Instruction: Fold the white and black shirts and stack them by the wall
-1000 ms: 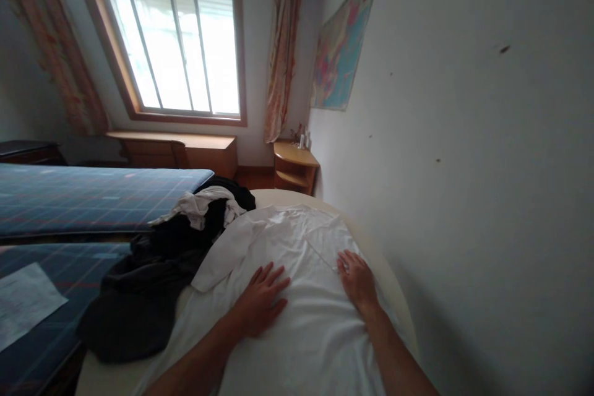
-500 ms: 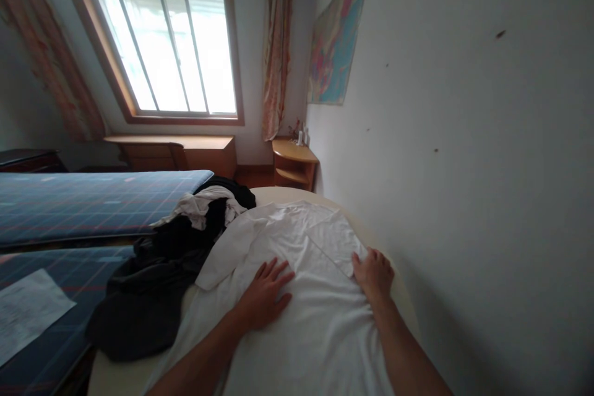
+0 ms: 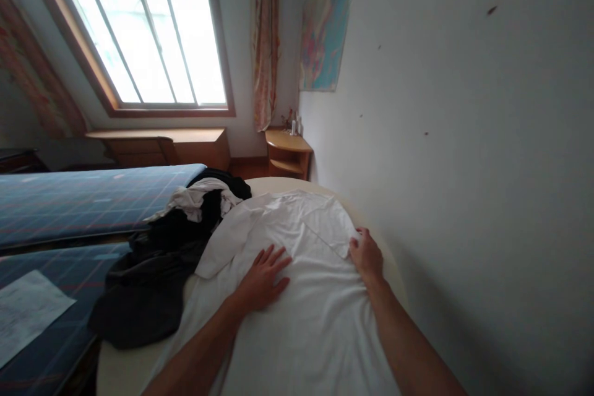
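Observation:
A white T-shirt (image 3: 315, 315) lies spread over a pale round-ended table (image 3: 273, 184), its collar end away from me and some wrinkles across the middle. My left hand (image 3: 264, 278) rests flat on the body of the shirt with its fingers spread. At the right edge, by the sleeve, my right hand (image 3: 366, 253) has its fingers closed on the sleeve's fabric. The shirt's lower part runs out of view beneath my forearms.
Dark clothes (image 3: 148, 284) and a crumpled light garment (image 3: 199, 195) are heaped along the table's left side. Beyond them are blue plaid mattresses (image 3: 102, 198), one with a paper sheet (image 3: 32, 309). A white wall (image 3: 455, 198) stands close on the right.
The camera view has tilted down and shifted slightly. My right hand has moved a little along the sleeve edge, its fingers more closed; my left hand stays flat on the shirt.

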`<state>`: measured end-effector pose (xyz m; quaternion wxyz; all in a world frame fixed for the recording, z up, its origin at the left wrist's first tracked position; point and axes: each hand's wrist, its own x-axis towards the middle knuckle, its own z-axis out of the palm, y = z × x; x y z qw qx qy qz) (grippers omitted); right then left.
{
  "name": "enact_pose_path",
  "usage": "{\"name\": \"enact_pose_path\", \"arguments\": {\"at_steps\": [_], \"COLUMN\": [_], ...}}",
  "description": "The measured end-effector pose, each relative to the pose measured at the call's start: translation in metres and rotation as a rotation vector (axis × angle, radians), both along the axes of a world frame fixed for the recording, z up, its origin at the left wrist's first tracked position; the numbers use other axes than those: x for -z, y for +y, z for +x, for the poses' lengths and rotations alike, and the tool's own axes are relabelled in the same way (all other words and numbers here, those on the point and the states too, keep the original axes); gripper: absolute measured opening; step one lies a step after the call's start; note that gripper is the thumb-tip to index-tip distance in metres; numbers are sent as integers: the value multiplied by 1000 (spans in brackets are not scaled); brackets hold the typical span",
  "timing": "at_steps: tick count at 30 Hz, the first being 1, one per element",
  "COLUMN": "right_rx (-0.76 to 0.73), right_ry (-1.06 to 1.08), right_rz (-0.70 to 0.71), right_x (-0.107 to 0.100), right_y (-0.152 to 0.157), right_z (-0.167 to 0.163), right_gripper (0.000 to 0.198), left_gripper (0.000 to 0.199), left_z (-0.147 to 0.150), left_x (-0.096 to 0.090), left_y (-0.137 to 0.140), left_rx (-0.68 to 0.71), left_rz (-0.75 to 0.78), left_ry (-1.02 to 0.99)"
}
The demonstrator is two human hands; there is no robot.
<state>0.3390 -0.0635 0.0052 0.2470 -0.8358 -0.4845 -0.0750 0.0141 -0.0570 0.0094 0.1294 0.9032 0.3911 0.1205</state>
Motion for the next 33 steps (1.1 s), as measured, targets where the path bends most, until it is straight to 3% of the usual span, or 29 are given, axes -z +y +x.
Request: {"name": "enact_pose_path", "arguments": {"at_steps": [6, 9, 14, 18, 22, 33], "right_rx": [-69, -174, -403, -393, -382, -521], "right_ry": [-106, -156, -103, -120, -161, -72], "right_rz": [102, 80, -31, -77, -63, -32], "right_x": [5, 2, -5, -9, -11, -6], "right_y": [-2, -3, -6, -5, -2, 3], "right_z": [-4, -15, -33, -36, -37, -35], "right_gripper": [47, 34, 31, 20, 22, 24], "left_gripper": [60, 59, 57, 58, 58, 58], "left_z": [-1, -2, -3, -3, -2, -1], "left_x": [1, 4, 9, 9, 7, 1], "left_y": [0, 2, 3, 3, 2, 0], "left_rx": [25, 32, 41, 43, 40, 36], "left_rz": [9, 19, 30, 24, 21, 8], "left_ry": [51, 53, 38, 34, 35, 53]}}
